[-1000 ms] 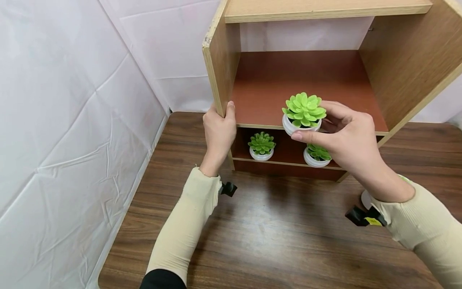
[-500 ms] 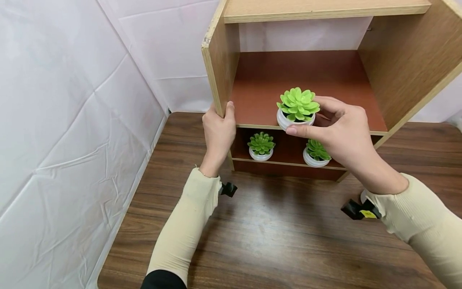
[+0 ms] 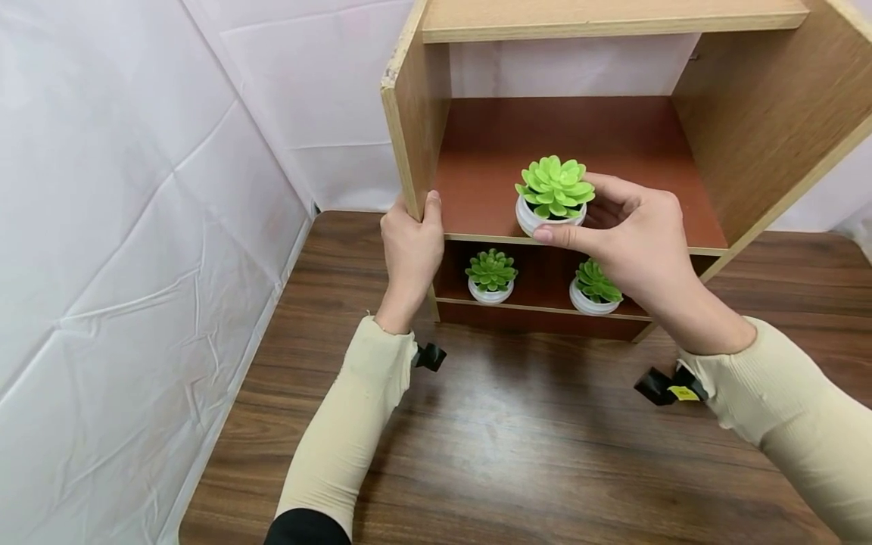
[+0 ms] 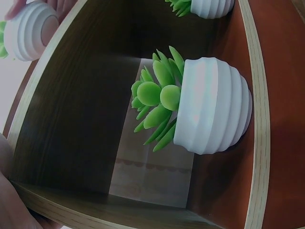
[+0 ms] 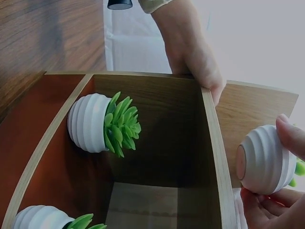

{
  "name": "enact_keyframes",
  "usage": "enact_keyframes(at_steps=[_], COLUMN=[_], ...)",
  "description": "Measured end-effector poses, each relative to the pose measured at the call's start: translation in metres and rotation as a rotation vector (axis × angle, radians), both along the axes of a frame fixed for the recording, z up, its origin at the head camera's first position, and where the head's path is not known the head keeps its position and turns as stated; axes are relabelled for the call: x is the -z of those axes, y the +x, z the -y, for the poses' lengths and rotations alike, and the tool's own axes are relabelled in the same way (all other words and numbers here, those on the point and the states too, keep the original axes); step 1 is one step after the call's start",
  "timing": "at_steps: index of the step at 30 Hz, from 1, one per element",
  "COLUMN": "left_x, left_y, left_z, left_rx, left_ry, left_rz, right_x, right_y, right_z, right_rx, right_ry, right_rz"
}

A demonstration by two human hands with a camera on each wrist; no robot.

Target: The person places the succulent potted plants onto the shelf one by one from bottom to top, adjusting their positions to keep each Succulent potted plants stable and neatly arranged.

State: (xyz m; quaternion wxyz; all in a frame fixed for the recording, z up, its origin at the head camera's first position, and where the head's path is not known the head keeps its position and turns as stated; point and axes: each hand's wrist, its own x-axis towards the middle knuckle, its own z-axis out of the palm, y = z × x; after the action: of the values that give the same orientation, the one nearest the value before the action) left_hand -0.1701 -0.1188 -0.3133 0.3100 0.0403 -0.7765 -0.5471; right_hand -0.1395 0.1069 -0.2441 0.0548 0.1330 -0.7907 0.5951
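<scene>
A light green potted succulent (image 3: 553, 193) in a ribbed white pot is held by my right hand (image 3: 636, 235), thumb in front of the pot and fingers behind. It hangs over the front edge of the red-brown middle shelf (image 3: 490, 151); the right wrist view shows the pot's underside (image 5: 241, 162) off the wood. My left hand (image 3: 413, 246) grips the left side panel (image 3: 418, 113) of the wooden shelf unit, thumb on the inner face. Below, a darker succulent (image 3: 491, 276) stands at the left of the lower compartment and a similar succulent (image 3: 595, 288) at its right.
The shelf unit stands on a dark wood-grain table (image 3: 477, 439). Its top board (image 3: 613, 19) spans above the middle shelf, and the right side panel (image 3: 777, 113) flares outward in view. A white cloth wall (image 3: 136, 227) runs along the left.
My right hand has carried the light green succulent left and farther over the middle shelf. My left hand keeps its grip on the side panel.
</scene>
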Motion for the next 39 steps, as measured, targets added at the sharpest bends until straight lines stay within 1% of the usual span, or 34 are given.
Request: enact_keyframes(at_steps=[10,17,19,27,32,39], left_x=[0.003,0.003,0.003,0.003,0.002,0.0], left_y=[-0.001,-0.001,-0.001,-0.001,-0.001,0.0], left_z=[-0.001,0.0,0.0,0.001,0.001,0.0], left_rx=[0.007,-0.003,-0.008,-0.006,-0.012,-0.022], left_ry=[-0.008,-0.017,-0.018,-0.013,-0.019,-0.027], left_rz=[0.001,-0.009,-0.01,-0.003,-0.001,0.015], right_x=[0.004,0.004,0.003,0.001,0.001,0.003], right_y=[-0.004,-0.008,-0.008,-0.009,-0.01,-0.013], right_z=[0.007,0.015,0.017,0.024,0.026,0.028], right_rx=[-0.023,-0.042,-0.041,-0.038,-0.032,-0.028], right_ry=[-0.006,-0.052,-0.051,-0.007,0.02,0.061], right_rz=[0.011,0.034,0.032,0.026,-0.007,-0.025])
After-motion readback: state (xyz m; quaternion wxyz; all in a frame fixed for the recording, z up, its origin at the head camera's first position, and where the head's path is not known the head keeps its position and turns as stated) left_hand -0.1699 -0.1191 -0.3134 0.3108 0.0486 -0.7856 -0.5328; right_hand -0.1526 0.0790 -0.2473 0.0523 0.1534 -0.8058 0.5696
